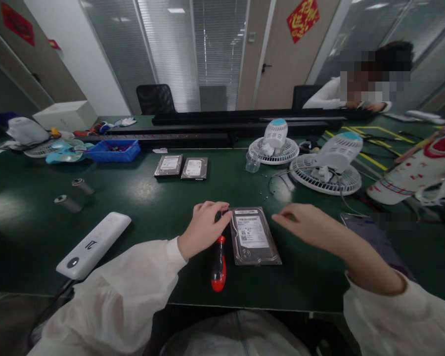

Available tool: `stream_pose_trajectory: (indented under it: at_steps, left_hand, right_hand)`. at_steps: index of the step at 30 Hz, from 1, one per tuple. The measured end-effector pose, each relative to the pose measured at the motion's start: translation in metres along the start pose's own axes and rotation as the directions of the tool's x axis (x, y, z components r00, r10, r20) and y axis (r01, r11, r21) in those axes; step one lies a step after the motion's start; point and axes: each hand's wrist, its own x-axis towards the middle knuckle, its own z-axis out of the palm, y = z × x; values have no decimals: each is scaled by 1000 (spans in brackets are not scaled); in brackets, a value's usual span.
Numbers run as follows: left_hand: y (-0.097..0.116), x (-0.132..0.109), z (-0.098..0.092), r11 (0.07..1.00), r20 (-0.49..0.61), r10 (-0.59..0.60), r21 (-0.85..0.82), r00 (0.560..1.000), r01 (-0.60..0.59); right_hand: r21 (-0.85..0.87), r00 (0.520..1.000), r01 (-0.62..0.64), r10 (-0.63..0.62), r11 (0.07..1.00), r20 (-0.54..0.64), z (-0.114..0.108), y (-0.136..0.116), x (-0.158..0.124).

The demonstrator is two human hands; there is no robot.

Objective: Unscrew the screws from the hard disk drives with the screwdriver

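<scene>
Head: blue tray, contents blurred; left fingers apart beside drive, right fingers unclear.

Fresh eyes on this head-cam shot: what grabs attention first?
The labelled hard drive lies front and centre, between the left hand and the right hand. A red-and-black screwdriver lies just to its left. Farther back on the right, two white fans stand out on the green table.

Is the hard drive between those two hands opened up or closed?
Closed: the hard drive lies flat, its metal cover spanning the top, label facing up and no insides showing.
</scene>
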Motion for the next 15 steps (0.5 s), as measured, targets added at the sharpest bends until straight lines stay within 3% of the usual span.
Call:
stream_pose_trajectory:
  at_steps: [3, 6, 11, 15]
  left_hand:
    - [10, -27, -2, 995, 69, 59, 73, 996, -64]
    - [16, -56, 5, 973, 128, 151, 158, 980, -170]
    - [20, -77, 24, 927, 129, 189, 303, 973, -220]
    - [23, -77, 27, 914, 106, 189, 344, 976, -215]
  right_hand:
    - [26, 993, 103, -105, 994, 59, 19, -17, -47]
    - [66, 986, 162, -164, 985, 23, 39, -24, -74]
    - [33, 964, 223, -216, 974, -153, 63, -22, -81]
    - [24, 963, 214, -207, 977, -172, 68, -24, -79]
